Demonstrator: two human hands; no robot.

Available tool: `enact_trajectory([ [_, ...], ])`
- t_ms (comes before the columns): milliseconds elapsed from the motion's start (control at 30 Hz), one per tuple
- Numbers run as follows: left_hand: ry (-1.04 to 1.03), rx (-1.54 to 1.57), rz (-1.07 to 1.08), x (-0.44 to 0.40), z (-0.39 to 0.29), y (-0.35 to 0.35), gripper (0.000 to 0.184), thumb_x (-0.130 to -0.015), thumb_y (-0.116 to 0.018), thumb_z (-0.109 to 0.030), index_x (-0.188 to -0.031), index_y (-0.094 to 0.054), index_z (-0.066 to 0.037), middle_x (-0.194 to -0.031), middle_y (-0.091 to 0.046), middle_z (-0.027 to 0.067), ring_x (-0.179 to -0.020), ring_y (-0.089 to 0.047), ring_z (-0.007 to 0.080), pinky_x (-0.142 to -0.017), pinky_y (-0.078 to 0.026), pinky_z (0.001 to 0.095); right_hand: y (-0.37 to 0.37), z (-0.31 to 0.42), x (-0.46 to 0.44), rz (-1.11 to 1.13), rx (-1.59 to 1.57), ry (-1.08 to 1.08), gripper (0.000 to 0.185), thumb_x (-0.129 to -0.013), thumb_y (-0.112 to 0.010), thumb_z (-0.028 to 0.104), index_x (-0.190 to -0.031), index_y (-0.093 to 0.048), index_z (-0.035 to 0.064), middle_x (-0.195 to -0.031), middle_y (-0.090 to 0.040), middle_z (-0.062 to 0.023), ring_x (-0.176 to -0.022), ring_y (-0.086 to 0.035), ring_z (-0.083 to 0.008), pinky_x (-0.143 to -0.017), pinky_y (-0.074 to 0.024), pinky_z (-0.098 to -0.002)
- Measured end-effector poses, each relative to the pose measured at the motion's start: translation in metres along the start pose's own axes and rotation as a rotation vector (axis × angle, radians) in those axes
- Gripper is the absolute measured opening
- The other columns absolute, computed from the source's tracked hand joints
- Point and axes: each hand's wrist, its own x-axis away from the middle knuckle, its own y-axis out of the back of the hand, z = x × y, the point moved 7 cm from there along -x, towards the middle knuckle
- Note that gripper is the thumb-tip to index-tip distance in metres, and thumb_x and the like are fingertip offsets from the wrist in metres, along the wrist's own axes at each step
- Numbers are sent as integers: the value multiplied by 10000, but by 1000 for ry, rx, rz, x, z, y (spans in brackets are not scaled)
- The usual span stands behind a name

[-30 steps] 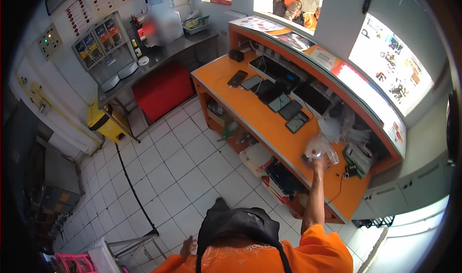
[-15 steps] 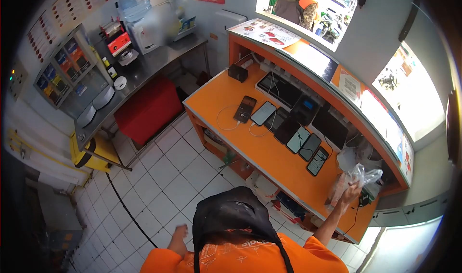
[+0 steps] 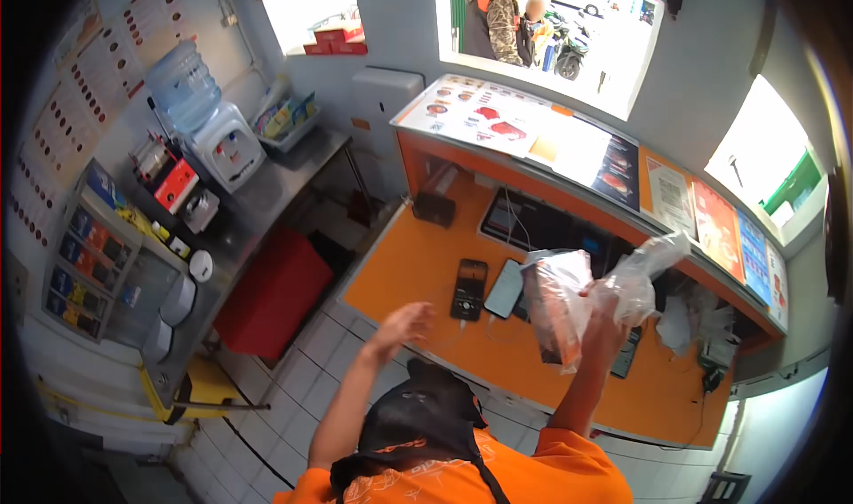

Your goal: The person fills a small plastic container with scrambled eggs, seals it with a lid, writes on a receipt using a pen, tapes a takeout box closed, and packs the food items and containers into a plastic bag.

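Note:
My right hand is closed on the gathered top of a clear plastic bag, lifted above the orange counter. An orange-and-brown patterned package shows through the bag's other end. My left hand is raised in front of the counter's near edge, fingers stretched out and slightly blurred, holding nothing. Beyond it lie a dark phone and a phone with a pale screen. The bag and my right arm hide several other phones, leaving part of one in sight.
Menu sheets cover the raised ledge under the service window. Outside stands a person in a vest. To the left are a water dispenser, a steel table and a red box. More plastic bags lie at the counter's right.
My right hand has lifted the bag off the counter's right end and carried it left over the phones. My left hand has risen toward the counter. The view has tilted up.

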Motion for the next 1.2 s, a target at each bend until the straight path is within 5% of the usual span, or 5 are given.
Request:
enact_trajectory([
  [233,-227,333,129,-35,-138,-65,666,-988,-564,-329,-1521,-261,-70,-1371,-514,113,-1268,-527,240,-1059,-435,427,-206,126,17,496,-1315,-200,338,-987,-589,322,-993,-637,-12,-996,-645,-188,-940,-638,-355,-895,-491,-498],
  [300,-394,467,92,-43,-177,-42,679,-926,-580,-193,-1508,-256,-61,-1362,-472,108,-1269,-501,235,-1062,-436,415,-238,153,12,741,-1339,148,392,-996,-569,389,-1044,-612,2,-955,-652,-199,-887,-653,-374,-860,-495,-499],
  [367,-480,425,20,-48,-189,-18,656,-881,-564,-185,-1470,-310,-47,-1321,-497,105,-1223,-523,220,-1039,-451,396,-238,174,17,845,-1258,-14,422,-989,-578,422,-1088,-566,13,-929,-662,-193,-936,-677,-392,-862,-483,-530],
  [900,-401,237,-145,-85,-181,37,930,-725,-726,-100,-1504,-224,-20,-1414,-439,114,-1316,-455,222,-1099,-387,388,-276,166,-25,806,-1021,602,224,-945,-648,328,-961,-597,110,-950,-680,-141,-1037,-623,-342,-835,-499,-461],
  [1200,-408,-321,-48,-67,-128,35,1040,-694,-874,-126,-1495,-216,-36,-1380,-443,153,-1279,-472,283,-1107,-354,409,-281,109,-32,949,-735,209,219,-962,-608,378,-1108,-594,215,-1266,-514,-124,-1249,-479,-377,-1024,-447,-505],
])
